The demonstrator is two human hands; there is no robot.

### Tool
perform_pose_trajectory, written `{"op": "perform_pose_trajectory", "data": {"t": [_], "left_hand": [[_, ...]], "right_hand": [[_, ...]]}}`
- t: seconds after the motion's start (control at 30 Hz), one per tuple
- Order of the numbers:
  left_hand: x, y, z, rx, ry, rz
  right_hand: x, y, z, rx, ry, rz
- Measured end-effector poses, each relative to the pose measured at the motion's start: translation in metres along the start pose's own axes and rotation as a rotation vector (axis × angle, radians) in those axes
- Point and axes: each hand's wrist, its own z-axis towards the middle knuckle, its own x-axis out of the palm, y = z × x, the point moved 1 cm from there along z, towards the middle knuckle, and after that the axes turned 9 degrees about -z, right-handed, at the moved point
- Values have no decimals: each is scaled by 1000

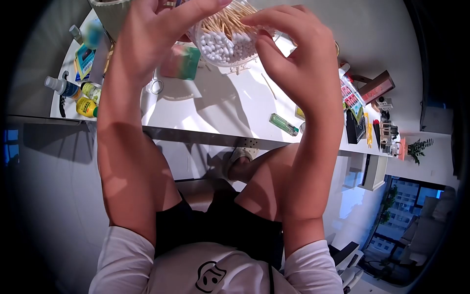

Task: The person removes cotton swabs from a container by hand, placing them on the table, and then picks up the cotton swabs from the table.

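Observation:
A round clear container point(200, 45) full of cotton swabs point(223, 46) is tilted toward me above the desk, white tips facing me. My left hand point(164, 24) is closed on its left side, the thumb stretched across the top; the other fingers are partly cut off by the frame. At the right side of the container, my right hand point(296, 49) has its fingers curled in among the swabs, index finger on the sticks and thumb by the rim. What lies between those fingertips is partly hidden. Several loose swabs point(239, 70) lie on the desk below.
On the white desk point(215, 110) lie a green-and-pink packet point(181, 62), scissors point(156, 86) and a green clear-cased object point(283, 124). Bottles point(86, 107) stand at the left. Boxes and small items, including a black box point(355, 126), crowd the right.

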Motion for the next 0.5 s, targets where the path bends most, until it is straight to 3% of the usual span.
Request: {"op": "perform_pose_trajectory", "data": {"t": [0.33, 0.4, 0.5], "left_hand": [[-5, -2, 2, -48, 59, 6], [-3, -2, 1, -52, 50, 6], [-2, -3, 0, -15, 57, 14]], "right_hand": [[5, -13, -7, -117, 29, -26], [15, -15, -6, -219, -109, -148], [6, -5, -4, -132, -29, -35]]}}
